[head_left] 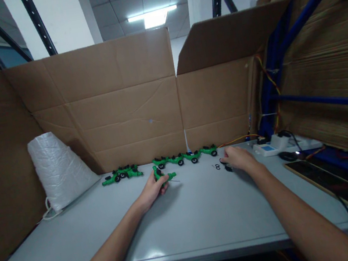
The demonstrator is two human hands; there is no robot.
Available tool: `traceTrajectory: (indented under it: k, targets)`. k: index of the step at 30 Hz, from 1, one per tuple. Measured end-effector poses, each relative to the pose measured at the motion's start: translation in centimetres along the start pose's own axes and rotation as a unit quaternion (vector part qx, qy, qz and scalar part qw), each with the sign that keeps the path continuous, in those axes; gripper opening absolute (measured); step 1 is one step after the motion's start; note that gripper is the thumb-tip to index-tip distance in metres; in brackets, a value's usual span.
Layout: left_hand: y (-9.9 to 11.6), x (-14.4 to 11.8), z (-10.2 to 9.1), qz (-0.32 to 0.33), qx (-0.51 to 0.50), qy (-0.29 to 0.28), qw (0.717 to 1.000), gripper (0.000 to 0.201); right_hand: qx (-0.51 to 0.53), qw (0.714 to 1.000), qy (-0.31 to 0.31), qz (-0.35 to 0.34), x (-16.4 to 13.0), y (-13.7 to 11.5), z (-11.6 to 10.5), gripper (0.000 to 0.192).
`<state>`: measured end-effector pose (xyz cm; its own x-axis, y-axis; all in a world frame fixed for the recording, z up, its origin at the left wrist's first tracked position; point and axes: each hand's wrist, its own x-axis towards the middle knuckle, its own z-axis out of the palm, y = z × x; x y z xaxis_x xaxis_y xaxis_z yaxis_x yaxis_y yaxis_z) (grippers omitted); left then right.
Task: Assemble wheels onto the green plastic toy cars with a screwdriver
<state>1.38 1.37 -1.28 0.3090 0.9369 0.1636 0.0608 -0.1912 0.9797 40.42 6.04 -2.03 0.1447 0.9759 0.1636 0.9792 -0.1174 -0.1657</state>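
Note:
A green toy vehicle body (pixel 159 173) with black parts is held in my left hand (pixel 153 189), the fingers closed around it above the table. A thin metal pin (pixel 175 181) sticks out beside it. My right hand (pixel 237 157) is at the right, palm down with curled fingers, over a few small black parts. One dark round piece (pixel 222 161) lies at its fingertips, and whether it is gripped is hard to see. Just below the hand is another black piece (pixel 229 168). Small black rings (pixel 218 166) lie to the left of it.
Several green toy vehicles with black wheels (pixel 176 160) stand in a row at the back, and more (pixel 121 174) sit at the left. A white wrapped bundle (pixel 59 172) leans by the cardboard wall (pixel 123 107). A power strip (pixel 268 149), cables and a dark flat panel (pixel 332 182) occupy the right.

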Motion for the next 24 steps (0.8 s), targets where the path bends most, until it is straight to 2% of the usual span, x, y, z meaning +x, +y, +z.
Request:
traceTrajectory:
  k: [6,15,24]
  targets:
    - [0.0,-0.1,0.0,-0.015,-0.020,-0.002,1.000,0.042,0.006,1.000,-0.006,-0.027,-0.3,-0.7,-0.1,0.013]
    - [0.0,-0.1,-0.2,-0.031,-0.007,0.001,0.999,0.045,0.006,0.999,-0.020,-0.038,-0.6,-0.7,-0.2,0.012]
    - [-0.1,-0.1,-0.1,-0.034,-0.042,0.003,0.999,0.044,-0.004,0.999,-0.020,-0.048,-1.0,-1.2,-0.3,0.008]
